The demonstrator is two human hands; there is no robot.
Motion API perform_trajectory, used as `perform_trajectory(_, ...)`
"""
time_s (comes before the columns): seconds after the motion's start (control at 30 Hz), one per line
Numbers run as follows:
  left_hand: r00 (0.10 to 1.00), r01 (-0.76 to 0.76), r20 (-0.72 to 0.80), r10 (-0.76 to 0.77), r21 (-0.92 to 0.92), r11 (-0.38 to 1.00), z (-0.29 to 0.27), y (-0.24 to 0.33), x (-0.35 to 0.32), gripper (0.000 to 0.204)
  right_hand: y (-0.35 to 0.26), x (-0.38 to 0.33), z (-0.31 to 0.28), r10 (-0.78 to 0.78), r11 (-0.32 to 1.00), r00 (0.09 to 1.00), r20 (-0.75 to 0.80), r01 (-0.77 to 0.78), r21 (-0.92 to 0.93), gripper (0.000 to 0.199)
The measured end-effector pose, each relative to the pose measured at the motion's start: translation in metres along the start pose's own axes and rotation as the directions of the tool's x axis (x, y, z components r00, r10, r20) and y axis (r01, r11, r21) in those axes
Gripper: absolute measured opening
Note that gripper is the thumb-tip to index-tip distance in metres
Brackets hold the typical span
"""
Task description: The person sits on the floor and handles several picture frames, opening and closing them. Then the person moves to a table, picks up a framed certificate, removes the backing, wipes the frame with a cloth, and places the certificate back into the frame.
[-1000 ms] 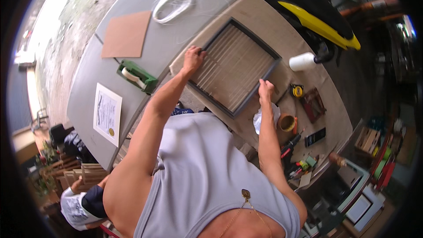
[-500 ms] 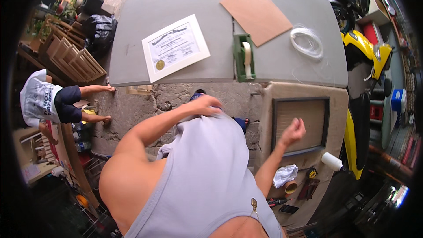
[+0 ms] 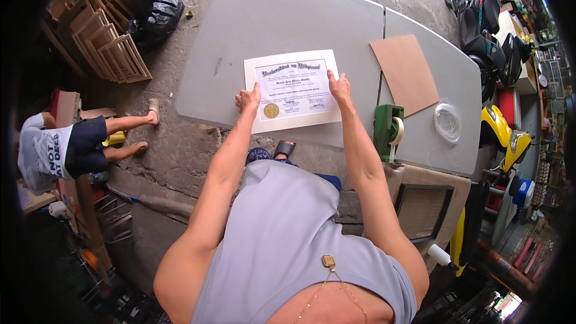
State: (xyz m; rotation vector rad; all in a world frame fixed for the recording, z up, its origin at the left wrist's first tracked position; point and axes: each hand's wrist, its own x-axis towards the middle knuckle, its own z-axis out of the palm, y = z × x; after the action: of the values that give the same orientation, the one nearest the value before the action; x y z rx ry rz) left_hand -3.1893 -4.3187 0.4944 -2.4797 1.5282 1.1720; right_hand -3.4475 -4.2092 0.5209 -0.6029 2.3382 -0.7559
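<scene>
A certificate (image 3: 294, 87) with a gold seal, set in a white mat, lies at the near edge of the grey folding table (image 3: 240, 30). My left hand (image 3: 248, 98) grips its left side, thumb along the mat. At the opposite side my right hand (image 3: 339, 89) holds the right edge, thumb pointing up. Right of my right forearm stands a green tape dispenser (image 3: 384, 129) with a roll of cream tape. Beyond it lie a brown board (image 3: 405, 73) and a coil of clear line (image 3: 447, 123).
A dark frame (image 3: 423, 211) rests on the side bench at right, near a white bottle (image 3: 439, 254). A person (image 3: 54, 147) is at the far left. Wooden frames (image 3: 111, 54) lean beside a black bag (image 3: 157, 12). A yellow motorbike (image 3: 501, 132) stands at right.
Both hands have come forward, the right from above the dark frame and the left from near my body, and taken hold of the matted certificate. It now sits straighter. My view has shifted left.
</scene>
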Motion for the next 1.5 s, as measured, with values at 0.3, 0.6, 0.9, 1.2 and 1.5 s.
perform_trajectory(0.3,0.955,-0.108,0.165,0.247,-0.583,0.806,-0.036,-0.021,0.006,0.060,-0.024,-0.031,-0.036,0.068,0.997,0.997,-0.033,-0.067,0.035,0.083)
perform_trajectory(0.6,0.859,-0.329,-0.027,0.511,-0.794,0.511,-0.078,-0.011,-0.024,0.064,-0.079,-0.105,-0.079,-0.141,0.848,0.986,-0.091,0.168,0.503,0.075)
perform_trajectory(0.9,0.800,-0.324,-0.091,0.594,-0.898,0.298,-0.098,0.005,-0.053,0.065,-0.059,-0.092,-0.068,-0.051,0.792,0.999,-0.012,0.048,0.609,0.083)
perform_trajectory(1.2,0.792,-0.463,-0.030,0.610,-0.681,0.567,-0.071,0.015,-0.010,0.072,-0.016,-0.034,-0.028,-0.122,0.866,0.967,-0.222,0.213,0.453,0.056)
perform_trajectory(1.5,0.799,-0.152,0.201,0.566,-0.843,0.516,-0.072,0.018,-0.013,0.064,-0.009,-0.041,-0.040,0.057,0.740,0.997,-0.044,-0.013,0.672,0.043)
